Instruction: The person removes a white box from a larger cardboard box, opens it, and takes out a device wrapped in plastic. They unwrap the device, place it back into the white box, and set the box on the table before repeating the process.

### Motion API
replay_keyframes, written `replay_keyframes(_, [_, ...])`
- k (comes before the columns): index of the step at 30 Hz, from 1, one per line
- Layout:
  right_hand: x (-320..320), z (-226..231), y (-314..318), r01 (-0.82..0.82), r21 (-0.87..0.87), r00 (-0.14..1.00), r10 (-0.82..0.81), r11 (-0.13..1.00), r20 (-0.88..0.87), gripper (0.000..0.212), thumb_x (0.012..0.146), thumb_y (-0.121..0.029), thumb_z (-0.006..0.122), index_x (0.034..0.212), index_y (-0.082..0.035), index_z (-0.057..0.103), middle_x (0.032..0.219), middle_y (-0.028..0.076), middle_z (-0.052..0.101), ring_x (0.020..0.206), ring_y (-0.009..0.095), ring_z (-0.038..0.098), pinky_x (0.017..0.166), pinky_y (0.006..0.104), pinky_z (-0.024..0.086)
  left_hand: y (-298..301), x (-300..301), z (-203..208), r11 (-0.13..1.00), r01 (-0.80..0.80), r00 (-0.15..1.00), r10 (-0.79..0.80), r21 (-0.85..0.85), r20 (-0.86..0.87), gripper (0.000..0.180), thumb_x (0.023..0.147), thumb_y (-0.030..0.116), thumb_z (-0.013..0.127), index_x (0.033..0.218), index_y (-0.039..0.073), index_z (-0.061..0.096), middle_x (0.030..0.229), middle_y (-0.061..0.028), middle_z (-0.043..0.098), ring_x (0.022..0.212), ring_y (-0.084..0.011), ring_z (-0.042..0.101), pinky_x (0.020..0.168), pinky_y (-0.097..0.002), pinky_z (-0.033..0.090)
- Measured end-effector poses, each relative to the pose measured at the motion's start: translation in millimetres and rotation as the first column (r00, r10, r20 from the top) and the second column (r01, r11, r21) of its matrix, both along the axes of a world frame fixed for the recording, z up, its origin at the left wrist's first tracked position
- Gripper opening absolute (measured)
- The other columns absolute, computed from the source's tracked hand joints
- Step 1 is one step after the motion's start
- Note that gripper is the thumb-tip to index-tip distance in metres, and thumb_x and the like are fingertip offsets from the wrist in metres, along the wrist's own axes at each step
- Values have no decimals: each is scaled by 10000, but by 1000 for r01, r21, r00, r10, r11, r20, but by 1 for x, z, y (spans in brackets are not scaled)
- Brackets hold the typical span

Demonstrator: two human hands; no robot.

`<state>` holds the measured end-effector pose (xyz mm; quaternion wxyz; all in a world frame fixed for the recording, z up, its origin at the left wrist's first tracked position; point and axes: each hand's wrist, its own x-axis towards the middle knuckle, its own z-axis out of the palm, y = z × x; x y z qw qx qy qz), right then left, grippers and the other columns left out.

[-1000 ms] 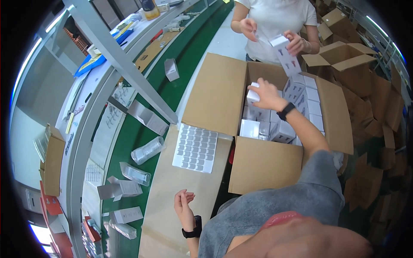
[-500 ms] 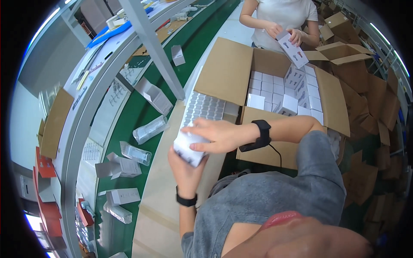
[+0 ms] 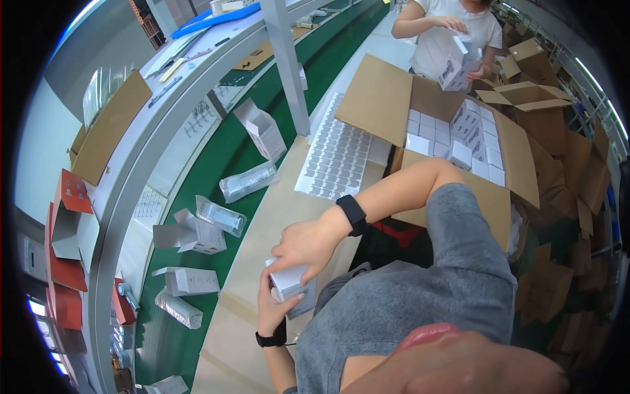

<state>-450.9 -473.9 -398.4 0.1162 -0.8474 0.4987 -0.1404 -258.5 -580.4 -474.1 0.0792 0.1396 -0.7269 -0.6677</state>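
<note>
Close to my body I have a small white carton in both hands. My left hand is closed round it from below, with the thumb along its near side. From above, my right hand grips it with fingers and thumb across its top. Further along the table lies a sheet of pale stickers. Right of that sheet stands a large open cardboard box, filled with rows of small white cartons.
On the green conveyor at my left lie open white boxes and plastic-wrapped items. A metal post rises beside the table. Across the big box, a co-worker's hands hold a white carton. Flattened cardboard lies at the right.
My hands have brought the carton nearer my body, away from the sticker sheet, which now shows more fully. The co-worker's carton has been turned and shows an open flap.
</note>
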Motion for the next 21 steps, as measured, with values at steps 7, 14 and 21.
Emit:
replay_keyframes(7, [-5, -11, -30, -106, 204, 987, 128, 973, -97, 588, 630, -296, 648, 1099, -6, 443, 828, 162, 539, 690, 326, 579, 589, 411, 456, -11, -13, -19, 993, -33, 999, 37, -116, 30, 807, 540, 193, 787, 1211, 22, 372, 1127, -109, 489, 1027, -220, 488, 886, -339, 389])
replay_keyframes(14, [23, -36, -35, -128, -41, 982, 122, 991, -142, 530, 593, -74, 601, 1097, 31, 474, 1025, 316, 483, 734, 360, 570, 611, 394, 480, -11, 0, -33, 883, -276, 961, 262, -379, -90, 631, 521, 274, 775, 1022, 8, 498, 967, -165, 557, 919, -305, 531, 819, -376, 422])
replay_keyframes(21, [34, -27, -38, -283, -27, 957, 280, 959, -79, 427, 618, -66, 617, 1020, -24, 479, 1046, 264, 488, 755, 366, 564, 640, 388, 470, 18, 36, -41, 768, -481, 866, 491, -422, -95, 733, 533, 241, 772, 1145, 10, 440, 1082, -172, 503, 981, -315, 475, 859, -362, 399])
